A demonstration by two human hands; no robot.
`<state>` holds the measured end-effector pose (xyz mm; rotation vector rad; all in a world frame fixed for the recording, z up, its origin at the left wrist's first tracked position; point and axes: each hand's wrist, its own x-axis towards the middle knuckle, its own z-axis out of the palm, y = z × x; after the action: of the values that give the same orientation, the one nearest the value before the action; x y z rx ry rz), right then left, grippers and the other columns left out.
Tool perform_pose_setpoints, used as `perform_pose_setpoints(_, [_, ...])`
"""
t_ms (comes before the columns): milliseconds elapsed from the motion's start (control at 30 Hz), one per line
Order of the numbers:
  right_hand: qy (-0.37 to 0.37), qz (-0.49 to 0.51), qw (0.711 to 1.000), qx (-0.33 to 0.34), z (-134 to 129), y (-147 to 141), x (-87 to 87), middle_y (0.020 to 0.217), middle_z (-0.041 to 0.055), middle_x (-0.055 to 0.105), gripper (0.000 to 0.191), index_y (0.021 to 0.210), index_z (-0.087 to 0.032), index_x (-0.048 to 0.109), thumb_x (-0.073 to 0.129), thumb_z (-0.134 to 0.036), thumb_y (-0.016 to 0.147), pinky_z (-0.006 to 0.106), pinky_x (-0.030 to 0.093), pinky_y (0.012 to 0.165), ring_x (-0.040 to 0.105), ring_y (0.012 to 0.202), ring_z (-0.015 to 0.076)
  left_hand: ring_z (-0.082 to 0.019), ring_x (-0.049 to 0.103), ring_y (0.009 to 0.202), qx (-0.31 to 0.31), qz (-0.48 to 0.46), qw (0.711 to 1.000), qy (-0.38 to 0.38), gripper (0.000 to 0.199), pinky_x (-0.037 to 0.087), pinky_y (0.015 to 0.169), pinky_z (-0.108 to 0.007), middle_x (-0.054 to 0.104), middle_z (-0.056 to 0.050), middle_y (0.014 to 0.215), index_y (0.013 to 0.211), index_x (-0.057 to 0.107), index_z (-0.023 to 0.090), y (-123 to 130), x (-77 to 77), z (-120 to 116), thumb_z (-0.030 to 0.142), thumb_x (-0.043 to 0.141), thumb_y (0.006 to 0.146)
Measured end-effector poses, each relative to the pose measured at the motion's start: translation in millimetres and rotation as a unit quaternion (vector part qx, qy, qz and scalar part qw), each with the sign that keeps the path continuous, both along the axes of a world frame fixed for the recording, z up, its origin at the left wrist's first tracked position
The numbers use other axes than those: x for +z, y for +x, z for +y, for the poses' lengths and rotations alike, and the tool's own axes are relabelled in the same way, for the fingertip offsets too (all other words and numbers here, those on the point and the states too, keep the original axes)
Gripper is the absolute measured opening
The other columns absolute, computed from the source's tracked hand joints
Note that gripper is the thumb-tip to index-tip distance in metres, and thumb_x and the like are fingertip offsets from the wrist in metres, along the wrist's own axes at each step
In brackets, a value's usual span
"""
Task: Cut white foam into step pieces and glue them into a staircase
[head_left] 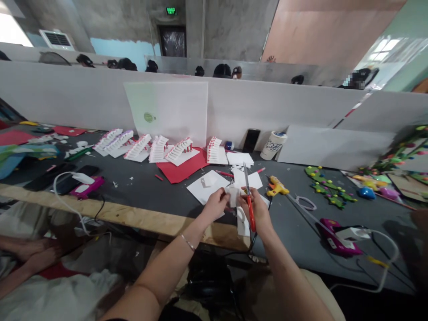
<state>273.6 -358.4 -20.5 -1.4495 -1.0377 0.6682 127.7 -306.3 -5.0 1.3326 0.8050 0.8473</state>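
My left hand (pixel 217 204) pinches a small piece of white paper (pixel 234 196) above the table's front edge. In my right hand (pixel 259 209) are scissors (pixel 250 211) with red handles, their blades pointing away from me; the fingers also come close to the paper, though whether they touch it I cannot tell. Beneath and around the hands lie white sheets (pixel 205 185) and a paper strip (pixel 243 223). A yellow glue gun (pixel 277 186) rests just right of my right hand.
Several white paper stair models (pixel 182 150) stand along the back, near a red sheet (pixel 179 171). A paper cup (pixel 273 145) and a dark phone (pixel 251 140) are by the partition. Magenta power strips (pixel 337 238) with cables lie at both sides. Another person's hands (pixel 36 258) show at lower left.
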Motion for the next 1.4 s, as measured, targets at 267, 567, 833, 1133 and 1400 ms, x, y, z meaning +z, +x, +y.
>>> perform_pose_setpoints(267, [0.039, -0.123, 0.987, -0.096, -6.2, 1.2, 13.1, 0.08, -0.0002, 0.066, 0.046, 0.115, -0.025, 0.056, 0.066, -0.052, 0.079, 0.033, 0.051, 0.07, 0.064, 0.07, 0.0191, -0.017, 0.065, 0.072, 0.04, -0.028, 0.999, -0.001, 0.023, 0.056, 0.055, -0.026, 0.067, -0.003, 0.083, 0.093, 0.06, 0.017, -7.2, 3.2, -0.7, 0.028, 0.069, 0.076])
perform_pose_setpoints(567, [0.119, 0.219, 0.963, -0.103, 6.6, -2.6, 14.7, 0.077, -0.0035, 0.061, 0.054, 0.1, -0.025, 0.052, 0.08, -0.054, 0.063, 0.033, 0.055, 0.067, 0.064, 0.069, 0.0168, -0.016, 0.068, 0.073, 0.02, -0.106, 0.994, 0.01, 0.063, 0.061, 0.067, -0.031, 0.065, -0.004, 0.095, 0.136, 0.046, 0.022, -24.0, 10.6, -2.7, 0.037, 0.069, 0.079])
perform_pose_setpoints(833, [0.123, 0.238, 0.963, -0.043, 10.6, -35.8, 4.4, 0.094, 0.0039, 0.073, 0.051, 0.113, -0.023, 0.06, 0.078, -0.043, 0.07, 0.031, 0.056, 0.066, 0.069, 0.079, 0.0197, -0.016, 0.069, 0.076, 0.05, -0.067, 0.996, 0.033, 0.05, 0.062, 0.067, -0.029, 0.063, -0.005, 0.101, 0.133, 0.051, 0.024, -16.9, 5.0, -10.7, 0.038, 0.063, 0.086])
perform_pose_setpoints(1133, [0.158, 0.275, 0.946, -0.061, 8.8, -35.2, -4.5, 0.11, 0.0062, 0.074, 0.048, 0.117, -0.021, 0.062, 0.078, -0.035, 0.074, 0.04, 0.055, 0.09, 0.07, 0.098, 0.0215, -0.017, 0.068, 0.08, 0.071, -0.098, 0.993, -0.004, 0.048, 0.061, 0.065, -0.028, 0.064, -0.006, 0.102, 0.128, 0.053, 0.02, -13.0, 9.0, -12.2, 0.03, 0.065, 0.083])
perform_pose_setpoints(1400, [0.141, 0.311, 0.94, 0.028, -0.5, -58.2, 3.4, 0.097, 0.004, 0.077, 0.046, 0.114, -0.021, 0.064, 0.079, -0.03, 0.071, 0.034, 0.057, 0.081, 0.072, 0.084, 0.0187, -0.011, 0.061, 0.067, 0.091, -0.017, 0.99, 0.109, 0.043, 0.055, 0.062, -0.023, 0.063, -0.003, 0.094, 0.131, 0.055, 0.023, -22.0, 19.1, -19.2, 0.028, 0.058, 0.088])
